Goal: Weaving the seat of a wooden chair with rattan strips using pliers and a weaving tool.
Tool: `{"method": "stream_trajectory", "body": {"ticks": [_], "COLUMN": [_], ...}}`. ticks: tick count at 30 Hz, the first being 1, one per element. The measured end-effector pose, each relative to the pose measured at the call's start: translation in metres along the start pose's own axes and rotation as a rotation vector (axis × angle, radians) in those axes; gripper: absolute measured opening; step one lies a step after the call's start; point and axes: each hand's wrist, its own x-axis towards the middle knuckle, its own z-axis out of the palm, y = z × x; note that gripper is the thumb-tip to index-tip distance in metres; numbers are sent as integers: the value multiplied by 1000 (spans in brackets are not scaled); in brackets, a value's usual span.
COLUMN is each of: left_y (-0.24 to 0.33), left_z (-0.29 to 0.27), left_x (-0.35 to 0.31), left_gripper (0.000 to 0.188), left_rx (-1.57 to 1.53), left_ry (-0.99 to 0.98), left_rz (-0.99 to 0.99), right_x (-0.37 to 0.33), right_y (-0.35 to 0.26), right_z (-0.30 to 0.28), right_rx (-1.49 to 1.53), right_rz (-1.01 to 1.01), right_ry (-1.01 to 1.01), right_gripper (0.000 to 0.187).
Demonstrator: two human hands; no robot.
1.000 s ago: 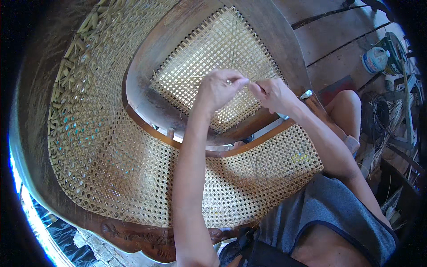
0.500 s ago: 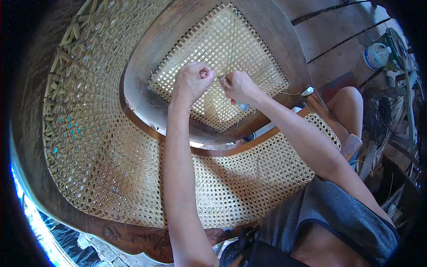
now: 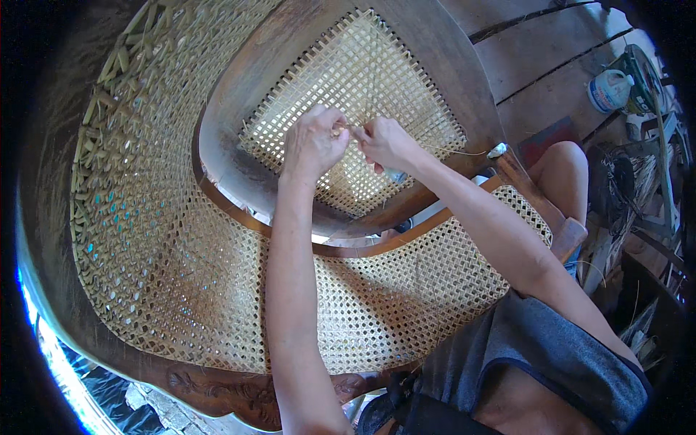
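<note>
The left hand [image 3: 317,141] and right hand [image 3: 384,145] nearly meet at twelve o'clock over the cane [image 3: 370,80], probably for fine control. The right is clenched around a blue item [image 3: 395,175] poking out at its five o'clock; a strand [image 3: 457,151] trails toward three. Whether the curled left grips anything, I cannot tell; knuckles hide it.
</note>
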Motion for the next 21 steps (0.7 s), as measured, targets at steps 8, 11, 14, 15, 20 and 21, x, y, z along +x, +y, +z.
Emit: {"method": "stream_trajectory", "body": {"ticks": [8,11,14,15,20,21], "left_y": [4,-2,0,-2,-9,-17], "left_z": [25,27,20,13,-20,-17], "left_x": [-14,-21,-18,-22,-33,-38], "left_gripper": [12,13,16,16,31,33], "left_rx": [136,129,119,122,1,-260], "left_ry": [264,310,371,371,30,13], "left_rz": [115,125,122,119,-560,-558], "right_x": [-19,-44,-52,-53,-48,-45], "right_y": [16,40,56,55,63,63], "right_z": [-17,-39,-52,-54,-61,-59], "right_rx": [-187,-227,-382,-381,-50,-45], "right_rz": [17,107,-47,-50,-20,-27], "right_ry": [74,47,146,143,123,117], "right_gripper": [46,47,46,46,35,35]}}
